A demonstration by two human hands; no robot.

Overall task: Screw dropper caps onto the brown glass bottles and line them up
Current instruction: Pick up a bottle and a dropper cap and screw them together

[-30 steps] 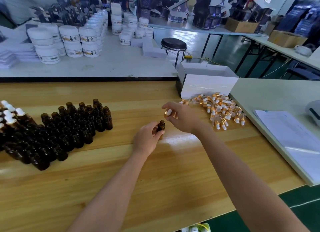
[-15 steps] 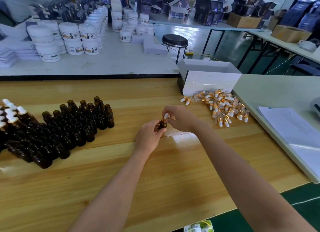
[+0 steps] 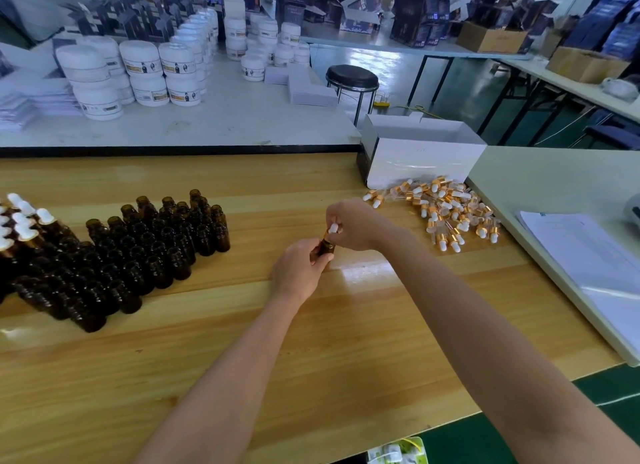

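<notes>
My left hand (image 3: 299, 271) grips a small brown glass bottle (image 3: 326, 248) above the middle of the wooden table (image 3: 311, 342). My right hand (image 3: 356, 225) pinches a dropper cap (image 3: 331, 229), white bulb and gold collar, sitting on the bottle's neck. A block of several open brown bottles (image 3: 138, 255) stands at the left. At the far left edge stand several capped bottles (image 3: 24, 226). A loose pile of dropper caps (image 3: 446, 210) lies at the right, beside my right hand.
An open white box (image 3: 419, 155) stands behind the cap pile. A white table with papers (image 3: 588, 255) adjoins on the right. Behind the wooden table, another table carries white jars (image 3: 152, 68). A black stool (image 3: 352, 77) stands on the floor beyond.
My right hand brought the dropper cap down from above onto the bottle's neck and now holds it there. The left hand kept gripping the bottle in about the same place.
</notes>
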